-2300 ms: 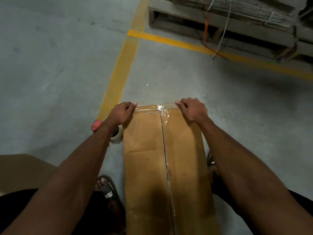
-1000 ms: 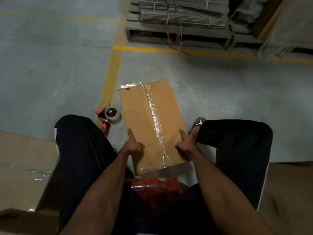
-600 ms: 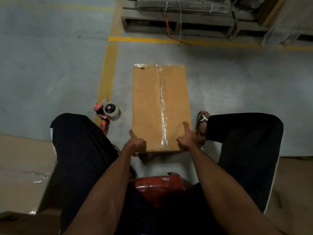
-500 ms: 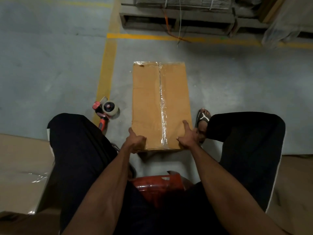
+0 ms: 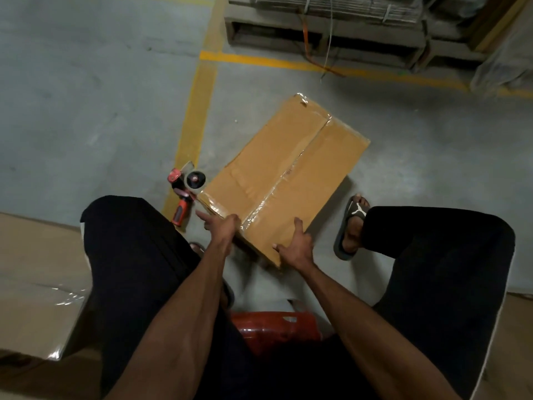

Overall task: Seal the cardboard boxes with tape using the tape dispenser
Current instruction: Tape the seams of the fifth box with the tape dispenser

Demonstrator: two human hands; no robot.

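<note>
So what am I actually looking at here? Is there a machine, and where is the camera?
No machine: a person wears a camera on the head, looking down past their own arms and knees. On the concrete floor lies a cardboard box, angled, with clear tape down its middle seam. The left hand and the right hand both hold its near end. The red-handled tape dispenser lies on the floor beside the box, touched by neither hand. Another box sits at the left.

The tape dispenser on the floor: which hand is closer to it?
Left. The left hand sits just right of the tape dispenser; the right hand is farther right.
</note>
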